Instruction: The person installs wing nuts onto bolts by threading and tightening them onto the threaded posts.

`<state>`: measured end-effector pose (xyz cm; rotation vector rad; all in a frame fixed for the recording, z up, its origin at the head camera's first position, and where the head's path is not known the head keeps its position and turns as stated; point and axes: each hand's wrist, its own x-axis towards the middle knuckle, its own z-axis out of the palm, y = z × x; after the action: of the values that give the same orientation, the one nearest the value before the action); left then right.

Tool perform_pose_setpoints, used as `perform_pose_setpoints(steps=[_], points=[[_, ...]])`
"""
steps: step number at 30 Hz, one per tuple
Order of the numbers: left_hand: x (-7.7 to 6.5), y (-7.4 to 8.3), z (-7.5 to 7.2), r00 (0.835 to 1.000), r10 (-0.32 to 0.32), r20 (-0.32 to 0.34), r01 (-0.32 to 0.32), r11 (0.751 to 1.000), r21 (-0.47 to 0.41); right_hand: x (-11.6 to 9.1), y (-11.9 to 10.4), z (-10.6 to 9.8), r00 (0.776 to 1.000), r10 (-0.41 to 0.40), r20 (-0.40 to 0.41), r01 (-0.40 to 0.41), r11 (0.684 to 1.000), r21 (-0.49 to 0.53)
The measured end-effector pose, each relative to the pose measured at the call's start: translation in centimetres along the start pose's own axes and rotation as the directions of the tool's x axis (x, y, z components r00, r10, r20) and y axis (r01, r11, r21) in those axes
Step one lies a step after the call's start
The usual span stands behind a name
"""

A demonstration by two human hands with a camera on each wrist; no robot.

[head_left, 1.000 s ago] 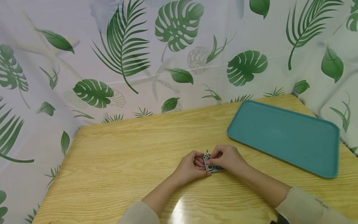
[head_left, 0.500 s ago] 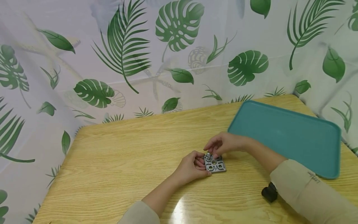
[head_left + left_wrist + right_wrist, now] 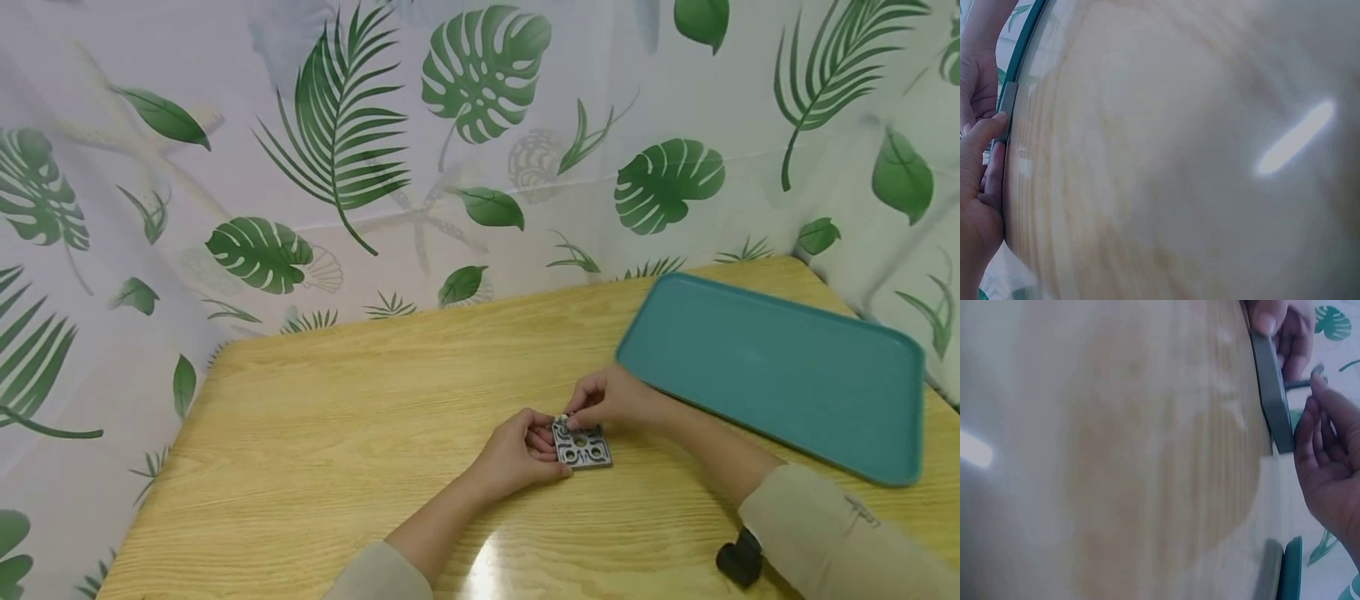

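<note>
While a square grey metal plate [image 3: 582,448] is gripped at its side by the left hand [image 3: 516,454], a small metal bolt [image 3: 1297,384] is pinched near its top by the thumb and fingertips of the right hand [image 3: 617,400]. By the left hand, the thumb is laid along the plate's near edge and the other fingers are curled at its left side. The plate is thus held directly to the right of the left hand and just below the right hand, with its holed and grooved face turned up; whether its underside is touched by the table [image 3: 337,408] cannot be told. Beside the left hand's fingertips, the bolt is seen standing out from the plate's far left corner, and its upper end is partly covered by the right hand's fingers. Several round holes are left uncovered on the side of the plate away from the right hand. Beyond the right hand and off to its right, a teal tray [image 3: 772,375] is placed on the table, well apart from the plate. Nearer the body than the right hand, a black object [image 3: 741,558] is seen against the beige right sleeve [image 3: 817,533]. Beyond both hands, the background is covered by a leaf-printed cloth [image 3: 420,175].
</note>
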<state>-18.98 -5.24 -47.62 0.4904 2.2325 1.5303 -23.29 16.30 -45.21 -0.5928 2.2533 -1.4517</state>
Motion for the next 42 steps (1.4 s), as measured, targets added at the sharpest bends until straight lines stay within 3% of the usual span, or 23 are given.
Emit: perform_pose_setpoints(steps=[4,10,12,15,19,29,31,33,35,37,39,42], points=[[0.0,-0.1,0.0,1.000,0.005,-0.006,-0.005,1.000,0.007,-1.2,-0.5,1.7,0.981,0.063,-0.186,-0.062,0.998,0.015],[0.1,-0.4,0.0,1.000,0.008,-0.003,-0.008,1.000,0.017,-2.8,-1.6,4.9,0.877,0.147,-0.457,-0.150,0.988,0.031],[0.1,-0.4,0.1,1.000,0.009,-0.005,-0.009,1.000,0.023,-3.1,-1.7,5.8,0.843,0.162,-0.513,-0.169,0.985,0.033],[0.0,-0.4,0.1,1.000,0.011,-0.006,-0.011,0.999,0.033,-3.3,-1.7,6.5,0.818,0.150,-0.555,-0.160,0.987,0.031],[0.0,-0.3,0.1,1.000,0.014,-0.003,-0.014,0.999,0.039,-3.3,-1.7,6.7,0.812,0.144,-0.565,-0.152,0.988,0.034],[0.0,-0.5,0.0,0.999,0.015,-0.032,-0.015,1.000,0.019,-3.3,-1.7,6.2,0.828,0.093,-0.553,-0.087,0.996,0.037],[-0.1,-0.5,0.0,0.999,0.015,-0.042,-0.014,1.000,0.018,-3.1,-1.6,5.4,0.853,0.056,-0.519,-0.047,0.998,0.031],[0.0,-0.5,-0.1,0.999,0.014,-0.044,-0.014,1.000,0.013,-2.7,-1.4,4.2,0.904,0.009,-0.426,-0.010,1.000,-0.001],[0.0,-0.4,-0.1,0.999,0.011,-0.039,-0.011,1.000,0.002,-2.2,-1.1,2.7,0.959,-0.037,-0.280,0.024,0.998,-0.049],[0.0,-0.3,0.0,0.999,0.009,-0.031,-0.009,1.000,-0.008,-1.6,-0.9,1.2,0.994,-0.054,-0.093,0.047,0.996,-0.080],[0.0,-0.2,0.0,1.000,0.003,-0.022,-0.003,1.000,-0.023,-1.0,-0.9,-0.1,0.996,-0.062,0.070,0.068,0.994,-0.091],[0.0,-0.2,0.2,1.000,0.000,-0.017,-0.001,0.999,-0.036,-0.2,-1.0,-1.3,0.972,-0.056,0.226,0.077,0.993,-0.085]])
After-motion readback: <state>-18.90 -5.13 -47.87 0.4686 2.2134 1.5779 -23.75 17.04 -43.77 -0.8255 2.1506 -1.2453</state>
